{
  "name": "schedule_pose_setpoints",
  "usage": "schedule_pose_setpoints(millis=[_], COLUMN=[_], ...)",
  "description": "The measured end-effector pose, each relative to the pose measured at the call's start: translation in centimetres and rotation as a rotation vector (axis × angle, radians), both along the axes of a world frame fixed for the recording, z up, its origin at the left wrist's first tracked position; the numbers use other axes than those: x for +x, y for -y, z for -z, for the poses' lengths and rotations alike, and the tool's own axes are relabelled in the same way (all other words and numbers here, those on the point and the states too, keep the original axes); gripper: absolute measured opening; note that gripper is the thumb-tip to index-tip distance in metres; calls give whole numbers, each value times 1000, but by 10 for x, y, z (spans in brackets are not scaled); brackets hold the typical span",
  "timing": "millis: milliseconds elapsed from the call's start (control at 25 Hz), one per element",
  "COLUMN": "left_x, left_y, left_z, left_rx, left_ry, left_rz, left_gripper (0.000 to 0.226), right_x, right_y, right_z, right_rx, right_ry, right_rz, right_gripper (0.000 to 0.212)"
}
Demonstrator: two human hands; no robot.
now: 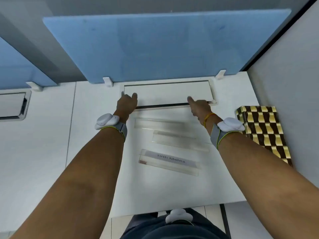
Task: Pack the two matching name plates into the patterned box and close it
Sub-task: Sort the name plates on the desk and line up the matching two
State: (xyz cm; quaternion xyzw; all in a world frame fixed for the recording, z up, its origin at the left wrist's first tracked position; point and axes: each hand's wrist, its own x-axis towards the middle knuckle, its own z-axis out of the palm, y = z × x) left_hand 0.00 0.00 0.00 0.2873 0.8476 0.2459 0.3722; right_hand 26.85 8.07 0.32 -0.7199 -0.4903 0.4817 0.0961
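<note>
Three clear acrylic name plates lie on the white desk between my forearms. The nearest plate [170, 161] shows a printed name. The middle plate [179, 139] and the far plate [159, 123] are blurred, so their text is unreadable. The patterned box [264, 131], brown and gold, lies shut at the desk's right edge. My left hand [126, 105] and my right hand [199, 106] rest with spread fingers on the front edge of a white cable-tray lid [168, 93] beyond the plates, holding nothing.
A blue divider panel [155, 47] stands behind the lid on white clips. A second cable-tray flap [13, 106] sits at the far left. A grey wall [293, 87] borders the right. The desk's near edge runs just above my lap.
</note>
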Motion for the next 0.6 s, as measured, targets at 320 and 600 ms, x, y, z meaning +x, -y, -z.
schedule_pose_setpoints(millis=[320, 600], left_x=[2, -5], left_y=[22, 34], left_z=[20, 24], left_rx=[-213, 63], left_ry=[66, -35], left_rz=[28, -5], left_gripper=[21, 19], right_x=[4, 3], right_y=[10, 16], right_z=[29, 16], right_rx=[-81, 179], right_ry=[169, 73], right_rz=[2, 118], right_gripper=[23, 22])
